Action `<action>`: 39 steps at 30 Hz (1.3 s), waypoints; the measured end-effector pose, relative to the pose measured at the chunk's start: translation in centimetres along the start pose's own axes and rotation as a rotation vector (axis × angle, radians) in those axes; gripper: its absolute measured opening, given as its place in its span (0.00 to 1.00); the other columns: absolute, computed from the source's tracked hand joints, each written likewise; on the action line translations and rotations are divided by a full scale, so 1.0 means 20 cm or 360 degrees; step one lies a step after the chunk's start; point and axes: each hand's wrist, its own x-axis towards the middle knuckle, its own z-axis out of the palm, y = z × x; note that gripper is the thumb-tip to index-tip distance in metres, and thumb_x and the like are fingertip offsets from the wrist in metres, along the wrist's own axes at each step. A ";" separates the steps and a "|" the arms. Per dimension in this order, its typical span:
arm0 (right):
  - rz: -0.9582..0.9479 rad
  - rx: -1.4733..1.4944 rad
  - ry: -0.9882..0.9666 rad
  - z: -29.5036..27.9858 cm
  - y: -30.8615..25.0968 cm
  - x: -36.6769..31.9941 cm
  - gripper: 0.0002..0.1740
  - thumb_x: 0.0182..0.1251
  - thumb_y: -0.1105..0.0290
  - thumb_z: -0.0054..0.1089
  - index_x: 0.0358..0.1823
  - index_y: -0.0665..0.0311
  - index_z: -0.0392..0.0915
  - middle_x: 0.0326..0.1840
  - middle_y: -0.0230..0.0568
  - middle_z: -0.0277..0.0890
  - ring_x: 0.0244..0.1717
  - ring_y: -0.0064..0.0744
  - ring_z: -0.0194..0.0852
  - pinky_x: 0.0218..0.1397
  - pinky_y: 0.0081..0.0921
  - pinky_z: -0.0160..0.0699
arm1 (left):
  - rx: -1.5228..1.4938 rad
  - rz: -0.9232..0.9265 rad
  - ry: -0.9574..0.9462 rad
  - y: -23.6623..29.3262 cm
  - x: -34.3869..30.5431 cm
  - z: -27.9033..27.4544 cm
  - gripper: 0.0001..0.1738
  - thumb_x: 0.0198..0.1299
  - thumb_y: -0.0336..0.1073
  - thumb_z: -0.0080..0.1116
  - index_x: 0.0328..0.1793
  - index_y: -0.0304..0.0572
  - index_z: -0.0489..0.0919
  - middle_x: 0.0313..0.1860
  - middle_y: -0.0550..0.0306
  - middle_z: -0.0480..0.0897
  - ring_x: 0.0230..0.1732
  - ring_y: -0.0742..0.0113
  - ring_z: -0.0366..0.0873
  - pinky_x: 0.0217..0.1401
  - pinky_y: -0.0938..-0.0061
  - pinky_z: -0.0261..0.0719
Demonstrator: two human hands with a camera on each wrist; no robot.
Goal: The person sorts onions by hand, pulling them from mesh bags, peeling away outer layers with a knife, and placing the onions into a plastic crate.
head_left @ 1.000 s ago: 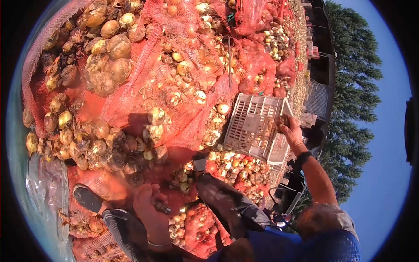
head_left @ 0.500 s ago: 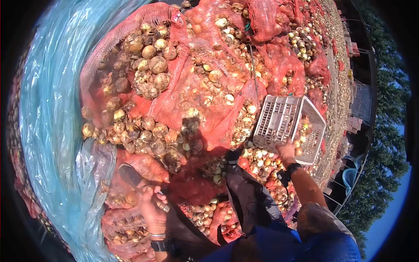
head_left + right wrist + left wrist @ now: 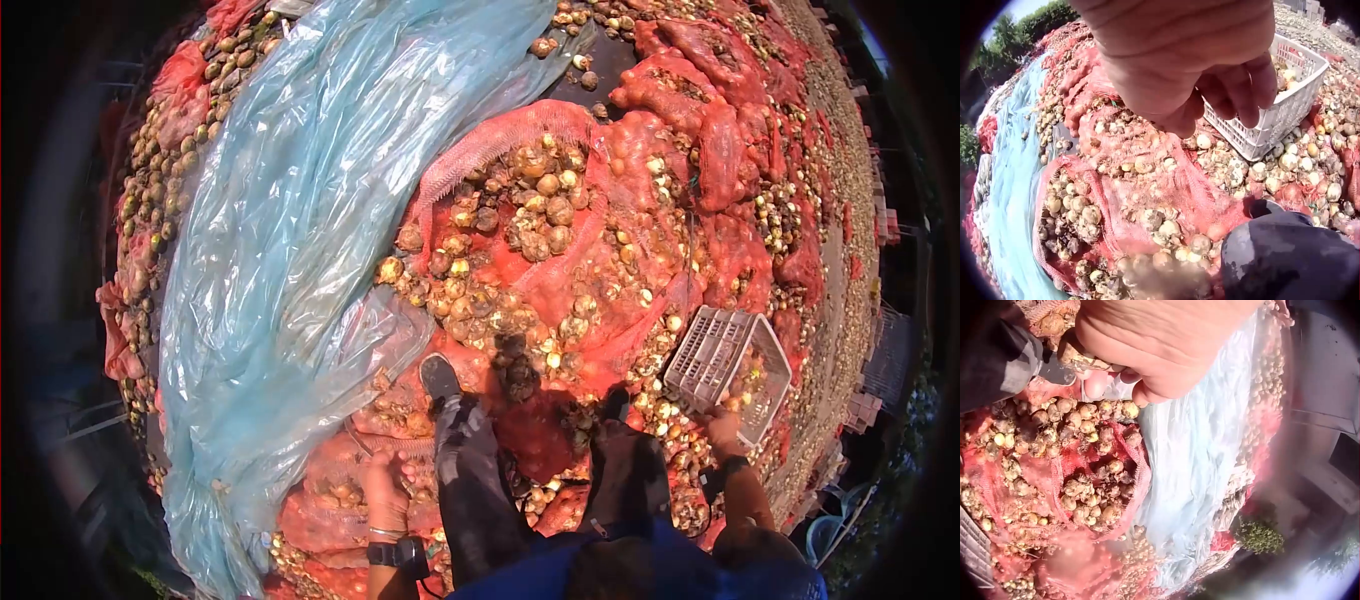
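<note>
My left hand point(image 3: 385, 490) hangs low beside my left leg, its fingers curled round a small tool with a worn tan handle point(image 3: 1082, 360). Most of the tool is hidden; I cannot tell its kind. In the head view my right hand point(image 3: 722, 435) is at the near side of a pale plastic crate point(image 3: 708, 352) that lies tilted among the onions. The right wrist view shows the right hand's fingers point(image 3: 1244, 94) loosely bent, with nothing between them, in front of the crate wall. A few onions point(image 3: 738, 402) are inside the crate.
Loose onions point(image 3: 548, 215) spill from an opened red mesh sack point(image 3: 500, 140) ahead of me. More filled mesh sacks point(image 3: 722, 165) lie beyond. Blue plastic sheeting point(image 3: 275, 260) stretches along the left. My shoes point(image 3: 440, 377) stand among the sacks.
The head view has swung left, bringing more sheeting into sight. My right hand, which held a brown onion at the crate, has let it go and drawn back. The left hand keeps its tool.
</note>
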 end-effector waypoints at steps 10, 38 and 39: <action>-0.0436 0.0018 -0.0050 0.16 0.02 0.34 0.12 0.61 0.73 0.62 0.46 0.68 0.80 0.30 0.39 0.81 0.29 0.31 0.80 0.34 0.29 0.79 | 0.0173 0.0022 -0.0182 0.10 -0.14 0.41 0.08 0.63 0.30 0.53 0.48 0.42 0.72 0.31 0.52 0.81 0.17 0.62 0.77 0.16 0.70 0.73; -0.0992 -0.0029 -0.0881 1.23 -1.52 0.80 0.15 0.63 0.73 0.63 0.51 0.70 0.79 0.41 0.39 0.82 0.41 0.29 0.78 0.49 0.25 0.77 | 0.0483 -0.0309 -0.0587 -0.43 0.28 1.31 0.09 0.60 0.34 0.64 0.40 0.36 0.77 0.24 0.58 0.78 0.16 0.73 0.76 0.14 0.77 0.67; -0.0907 0.0027 -0.0993 1.34 -1.61 0.80 0.16 0.65 0.73 0.61 0.53 0.69 0.79 0.43 0.36 0.81 0.42 0.27 0.78 0.48 0.25 0.77 | 0.0441 -0.0339 -0.0485 -0.43 0.32 1.28 0.09 0.60 0.34 0.64 0.39 0.37 0.77 0.24 0.58 0.78 0.16 0.73 0.76 0.13 0.77 0.66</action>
